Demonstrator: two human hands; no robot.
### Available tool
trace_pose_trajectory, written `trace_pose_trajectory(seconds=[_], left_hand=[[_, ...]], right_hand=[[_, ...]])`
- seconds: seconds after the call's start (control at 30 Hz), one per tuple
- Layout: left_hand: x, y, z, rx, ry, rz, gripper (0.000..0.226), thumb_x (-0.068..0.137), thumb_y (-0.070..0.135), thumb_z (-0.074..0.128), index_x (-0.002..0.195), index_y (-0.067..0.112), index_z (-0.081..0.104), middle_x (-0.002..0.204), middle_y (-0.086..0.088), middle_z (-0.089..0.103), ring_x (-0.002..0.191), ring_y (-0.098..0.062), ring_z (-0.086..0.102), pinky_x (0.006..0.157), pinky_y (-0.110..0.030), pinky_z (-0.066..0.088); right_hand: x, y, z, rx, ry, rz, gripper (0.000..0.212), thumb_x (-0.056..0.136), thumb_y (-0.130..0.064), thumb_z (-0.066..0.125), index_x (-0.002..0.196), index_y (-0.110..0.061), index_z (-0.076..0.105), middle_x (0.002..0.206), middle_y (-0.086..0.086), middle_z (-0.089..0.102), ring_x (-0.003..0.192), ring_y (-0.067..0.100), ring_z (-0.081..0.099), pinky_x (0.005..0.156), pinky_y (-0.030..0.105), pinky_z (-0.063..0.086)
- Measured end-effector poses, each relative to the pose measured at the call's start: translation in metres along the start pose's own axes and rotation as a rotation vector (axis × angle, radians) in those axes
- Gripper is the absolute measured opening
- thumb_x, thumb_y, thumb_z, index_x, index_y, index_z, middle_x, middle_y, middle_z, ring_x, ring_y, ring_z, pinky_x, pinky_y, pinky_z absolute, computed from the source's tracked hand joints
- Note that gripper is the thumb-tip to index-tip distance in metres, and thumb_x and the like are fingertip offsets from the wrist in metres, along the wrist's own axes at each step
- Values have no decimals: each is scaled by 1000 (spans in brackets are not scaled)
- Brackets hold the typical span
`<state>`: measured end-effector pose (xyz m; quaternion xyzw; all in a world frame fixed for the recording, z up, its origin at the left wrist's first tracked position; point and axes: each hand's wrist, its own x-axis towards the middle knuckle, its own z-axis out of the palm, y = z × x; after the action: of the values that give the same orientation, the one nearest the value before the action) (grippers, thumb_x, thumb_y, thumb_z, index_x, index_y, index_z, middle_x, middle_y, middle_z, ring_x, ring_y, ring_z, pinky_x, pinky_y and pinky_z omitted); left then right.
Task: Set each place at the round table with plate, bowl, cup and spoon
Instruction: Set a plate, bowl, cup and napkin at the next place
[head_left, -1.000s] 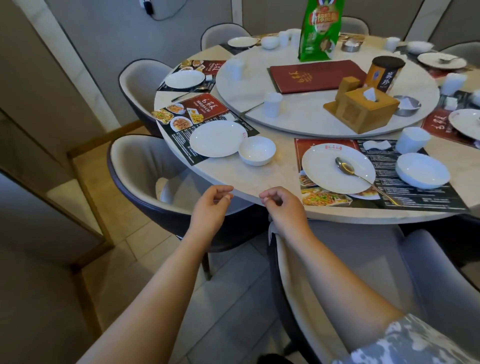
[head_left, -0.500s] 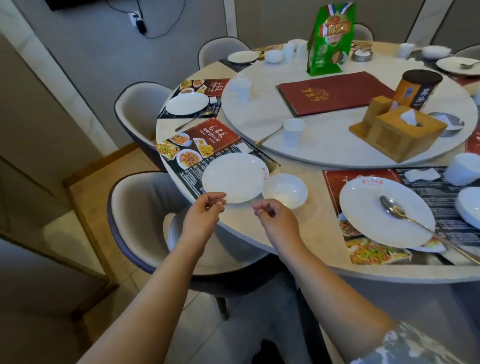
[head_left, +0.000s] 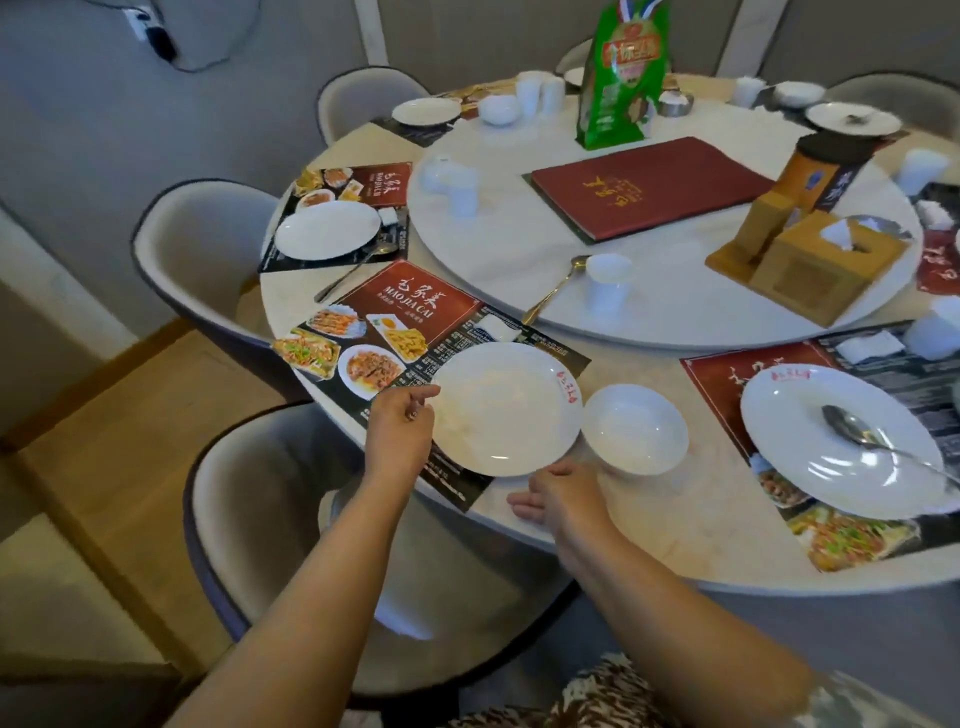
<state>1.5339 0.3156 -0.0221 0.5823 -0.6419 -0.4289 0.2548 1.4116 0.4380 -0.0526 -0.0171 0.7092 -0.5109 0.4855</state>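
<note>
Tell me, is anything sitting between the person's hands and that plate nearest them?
Nothing visible. The left hand is already at the left rim of the plate, and the right hand lies just below its near edge. The bowl sits to the right, aside.

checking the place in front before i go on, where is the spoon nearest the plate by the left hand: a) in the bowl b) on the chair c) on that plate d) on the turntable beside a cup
d: the spoon lies on the turntable beside a cup, while the plate and the bowl hold nothing.

I see the round table carrying printed placemats, a raised turntable (frame centre) and a bowl at lower centre.
</note>
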Motion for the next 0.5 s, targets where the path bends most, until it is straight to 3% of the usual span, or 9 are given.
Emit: trace_pose_trajectory(seconds=[0.13, 0.23, 0.37, 0.5], left_hand=[[42, -6, -10, 104, -136, 50, 31, 94, 20, 54, 124, 28, 58, 140, -4, 43, 126, -26, 49, 102, -50, 46], [62, -9, -12, 112, -263, 52, 42, 94, 16, 54, 134, 25, 50, 142, -3, 48, 123, -25, 53, 100, -46, 47], [77, -9, -10, 210, -411, 147, 42, 93, 9, 51, 134, 18, 52, 133, -4, 59, 119, -26, 56, 90, -35, 44], [90, -13, -11, 230, -447, 157, 43, 92, 5, 52, 132, 19, 56, 130, -6, 62, 118, -26, 56, 87, -30, 40]], right_hand=[[3, 0, 22, 150, 171, -9, 32, 94, -11, 57, 119, -12, 38, 106, 23, 64, 65, 30, 74, 52, 33, 59], [0, -1, 31, 166, 225, -19, 26, 98, -20, 52, 116, -21, 33, 98, 24, 68, 61, 29, 73, 50, 32, 58], [-2, -1, 45, 114, 280, -51, 25, 101, -21, 43, 126, -19, 37, 93, 23, 70, 62, 31, 73, 56, 38, 60], [3, -2, 56, 71, 386, -46, 25, 101, -16, 44, 125, -20, 38, 105, 20, 68, 57, 26, 72, 47, 30, 57]])
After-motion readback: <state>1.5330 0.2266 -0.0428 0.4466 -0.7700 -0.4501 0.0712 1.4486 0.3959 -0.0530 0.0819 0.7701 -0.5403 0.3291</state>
